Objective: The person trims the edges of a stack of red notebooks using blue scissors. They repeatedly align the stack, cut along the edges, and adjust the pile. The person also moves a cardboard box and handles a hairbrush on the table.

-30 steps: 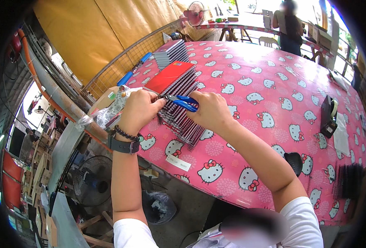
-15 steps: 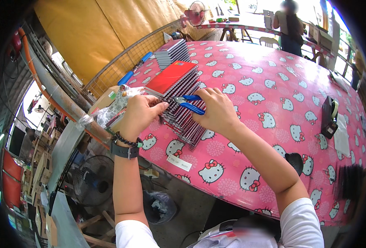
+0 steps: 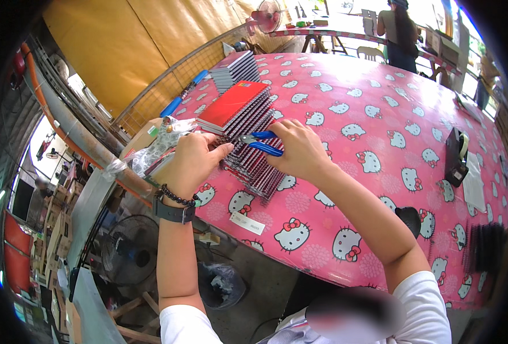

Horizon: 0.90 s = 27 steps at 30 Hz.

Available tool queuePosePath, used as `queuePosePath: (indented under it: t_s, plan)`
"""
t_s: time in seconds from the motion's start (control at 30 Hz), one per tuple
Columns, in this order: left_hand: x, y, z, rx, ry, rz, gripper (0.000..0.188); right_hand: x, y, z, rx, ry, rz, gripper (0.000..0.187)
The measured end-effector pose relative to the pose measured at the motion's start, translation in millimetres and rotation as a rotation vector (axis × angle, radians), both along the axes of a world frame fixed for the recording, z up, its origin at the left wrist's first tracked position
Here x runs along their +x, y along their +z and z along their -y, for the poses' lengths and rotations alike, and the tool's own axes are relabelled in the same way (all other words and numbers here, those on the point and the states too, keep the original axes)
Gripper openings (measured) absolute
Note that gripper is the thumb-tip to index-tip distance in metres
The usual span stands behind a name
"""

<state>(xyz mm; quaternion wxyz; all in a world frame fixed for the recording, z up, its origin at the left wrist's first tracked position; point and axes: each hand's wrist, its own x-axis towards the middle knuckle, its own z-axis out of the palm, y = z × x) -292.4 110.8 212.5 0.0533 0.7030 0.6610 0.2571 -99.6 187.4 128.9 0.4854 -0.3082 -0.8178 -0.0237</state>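
Observation:
A tall stack of red spiral-bound notebooks point(image 3: 235, 105) stands near the left edge of the table, its black wire spines facing me. My right hand point(image 3: 301, 149) is closed around the blue handles of a pair of pliers point(image 3: 263, 143). The jaws of the pliers sit at the wire spine of a notebook in the stack. At the left corner of the stack, my left hand point(image 3: 199, 156) grips a notebook's edge near the spine, thumb and fingers close to the pliers' jaws. The fingertips partly hide the spot where the jaws meet the wire.
A pink patterned cloth covers the table point(image 3: 345, 189). Behind the red notebooks stands a grey-edged notebook stack point(image 3: 234, 71). A tape dispenser point(image 3: 456, 157) and black wire coils point(image 3: 484, 247) lie at the right. A pipe rail point(image 3: 73, 132) runs along the left; a person point(image 3: 401, 37) stands at a far table.
Both hands and the pliers stay at nearly the same place on the stack. The whole view has shifted slightly.

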Motion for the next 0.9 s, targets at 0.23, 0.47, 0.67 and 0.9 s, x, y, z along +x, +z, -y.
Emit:
queuePosePath:
  t_s: [0.23, 0.47, 0.67, 0.9]
  plan:
    - [-11, -13, -1, 0.061, 0.013, 0.105, 0.026, 5, 20, 15, -0.567, 0.004, 0.201, 0.031]
    - [-11, -17, 1, 0.051, 0.032, 0.177, 0.022, -2, -2, 11, -0.206, -0.061, 0.156, 0.043]
    - [-5, -18, 6, 0.226, 0.009, -0.148, 0.024, -6, -6, 10, -0.164, -0.040, 0.155, 0.035]
    - [-9, -21, 4, 0.111, 0.026, -0.024, 0.025, -3, -2, 15, -0.341, -0.020, 0.139, 0.031]
